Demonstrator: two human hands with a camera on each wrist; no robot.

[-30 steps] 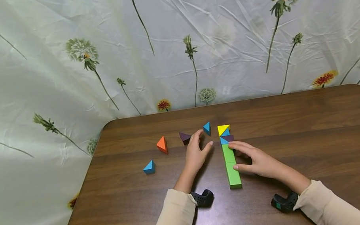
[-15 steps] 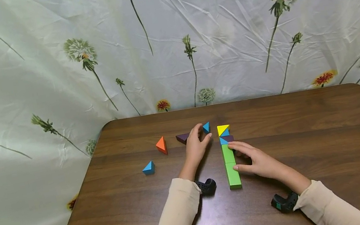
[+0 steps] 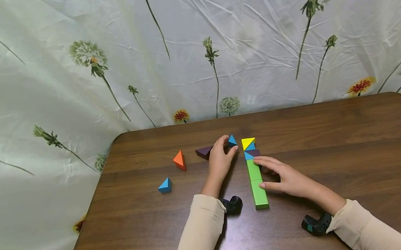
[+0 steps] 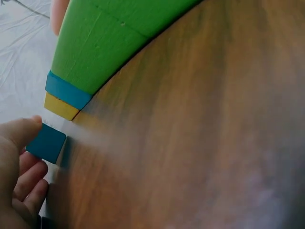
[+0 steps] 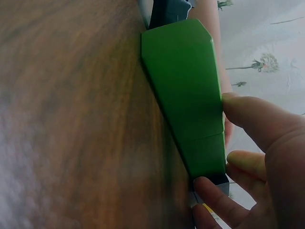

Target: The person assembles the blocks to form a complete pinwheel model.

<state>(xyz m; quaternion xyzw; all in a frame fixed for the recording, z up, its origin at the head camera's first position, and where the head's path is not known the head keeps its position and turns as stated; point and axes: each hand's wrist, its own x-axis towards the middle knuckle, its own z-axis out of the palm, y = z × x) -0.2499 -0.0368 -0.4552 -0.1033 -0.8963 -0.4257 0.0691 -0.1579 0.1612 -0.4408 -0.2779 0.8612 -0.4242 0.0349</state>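
Note:
My left hand (image 3: 220, 164) pinches a blue triangular block (image 3: 232, 140) between thumb and fingers, left of the row's far end. In the left wrist view the thumb tip lies on the top edge of that blue block (image 4: 46, 144). My right hand (image 3: 288, 176) touches the right side of the row with relaxed fingers, its thumb on the nearer green block (image 3: 259, 193). Its index fingertip is at the far end of the other green block (image 3: 254, 169). Beyond these, blue and purple triangles (image 3: 255, 152) and a yellow triangle (image 3: 248, 141) continue the row.
A purple triangular block (image 3: 203, 153) lies just left of my left hand. Farther left are an orange triangular block (image 3: 179, 161) and another blue one (image 3: 165, 186). The brown wooden table (image 3: 348, 139) ends at a flowered curtain (image 3: 251, 44).
My left hand has moved away from the purple block to the blue one, which has turned and shifted slightly right. The purple block has turned. My right hand stays put.

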